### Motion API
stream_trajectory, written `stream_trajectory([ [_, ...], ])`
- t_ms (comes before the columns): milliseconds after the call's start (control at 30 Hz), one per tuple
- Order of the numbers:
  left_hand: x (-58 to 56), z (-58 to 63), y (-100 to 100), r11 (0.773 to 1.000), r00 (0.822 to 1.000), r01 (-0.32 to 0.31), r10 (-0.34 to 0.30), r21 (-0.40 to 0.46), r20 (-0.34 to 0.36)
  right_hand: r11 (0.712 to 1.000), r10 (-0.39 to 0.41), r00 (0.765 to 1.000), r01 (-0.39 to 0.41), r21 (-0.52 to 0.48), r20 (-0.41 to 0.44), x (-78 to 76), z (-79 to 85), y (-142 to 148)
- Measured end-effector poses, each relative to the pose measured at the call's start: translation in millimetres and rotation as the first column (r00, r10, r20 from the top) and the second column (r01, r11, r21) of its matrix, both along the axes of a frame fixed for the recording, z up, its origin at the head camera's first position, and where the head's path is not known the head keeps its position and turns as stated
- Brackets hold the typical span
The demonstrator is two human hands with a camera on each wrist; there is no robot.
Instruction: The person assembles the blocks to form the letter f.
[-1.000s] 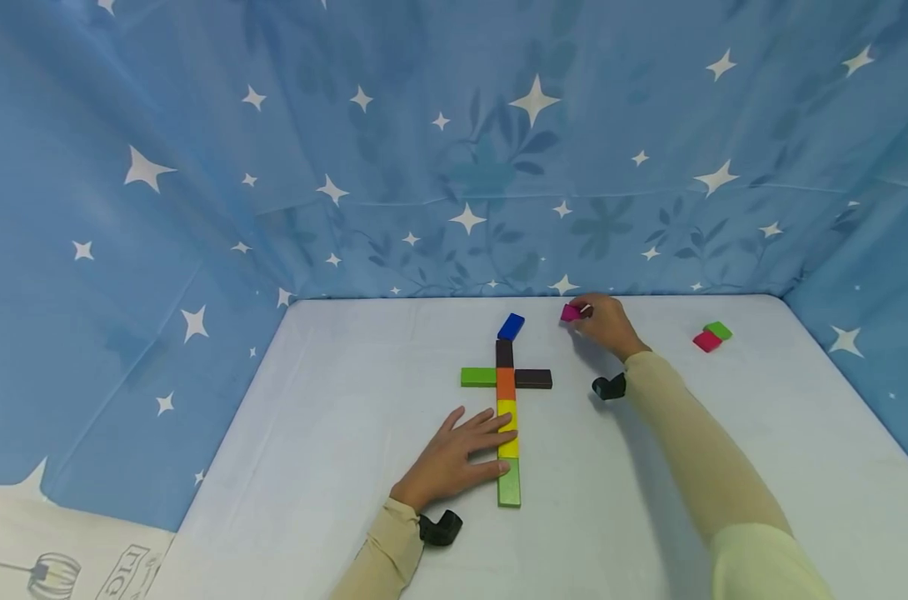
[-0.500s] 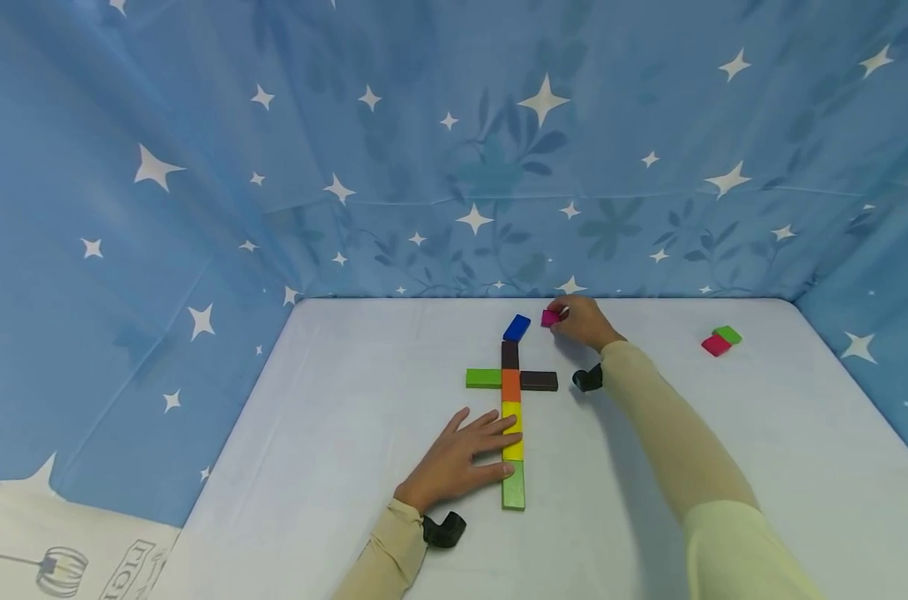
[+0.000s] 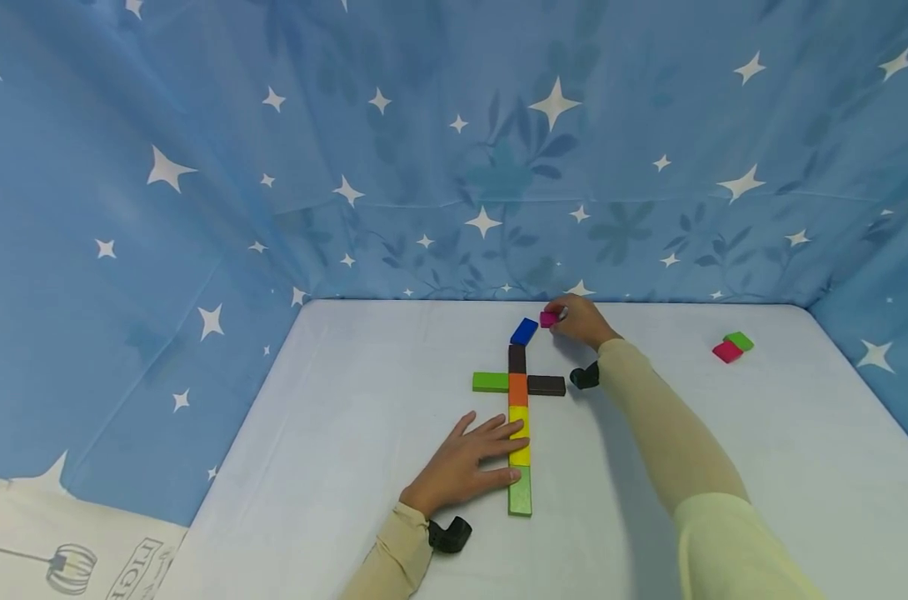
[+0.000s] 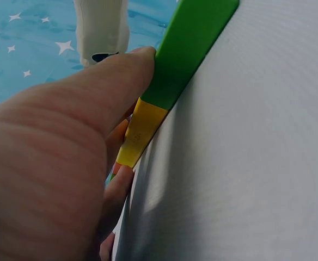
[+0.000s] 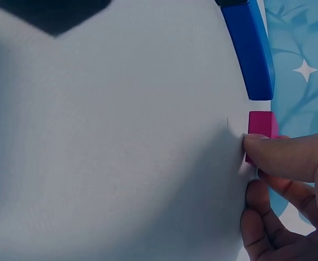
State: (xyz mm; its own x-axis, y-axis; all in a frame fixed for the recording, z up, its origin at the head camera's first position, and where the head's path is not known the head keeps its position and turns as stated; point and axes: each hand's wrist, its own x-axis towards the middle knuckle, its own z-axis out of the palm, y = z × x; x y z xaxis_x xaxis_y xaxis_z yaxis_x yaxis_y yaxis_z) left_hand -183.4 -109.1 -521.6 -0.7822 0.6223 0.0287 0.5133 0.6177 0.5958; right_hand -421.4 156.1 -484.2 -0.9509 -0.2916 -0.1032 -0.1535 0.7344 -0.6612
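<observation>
My right hand (image 3: 583,322) pinches a magenta block (image 5: 261,124) between thumb and finger at the table's far edge. A small gap separates that block from the end of a slanted blue block (image 5: 250,51). Below the blue one, a column runs toward me: a dark brown block (image 3: 517,359), an orange block (image 3: 518,390), a yellow stretch (image 3: 519,457) and a green block (image 3: 520,500). My left hand (image 3: 461,467) lies with spread, straight fingers over the yellow part, its thumb on the green block. Its fingers partly cover the yellow.
Sideways from the orange block extend a light green block (image 3: 491,382) on the left and another dark brown block (image 3: 546,386) on the right. A red block (image 3: 727,352) and a green block (image 3: 740,340) lie together at the far right. A blue starry curtain (image 3: 394,167) borders the white table (image 3: 349,400).
My right hand has moved left with the magenta block, bringing it close to the blue block. The left hand keeps its place on the column. The head view has shifted slightly.
</observation>
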Motion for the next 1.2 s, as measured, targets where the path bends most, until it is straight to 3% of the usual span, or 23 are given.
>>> stream_trajectory([
  [367, 0.8, -1.1, 1.6, 1.0, 1.0, 0.0, 0.0, 0.01, 0.009, 1.0, -0.011, 1.0, 0.011, 0.0, -0.008, -1.8, -5.2, -5.4],
  [1200, -0.5, 0.5, 1.6, 1.0, 1.0, -0.005, 0.004, 0.004, 0.004, 1.0, 0.003, 1.0, -0.003, -0.021, -0.013, -0.4, -0.6, -6.3],
])
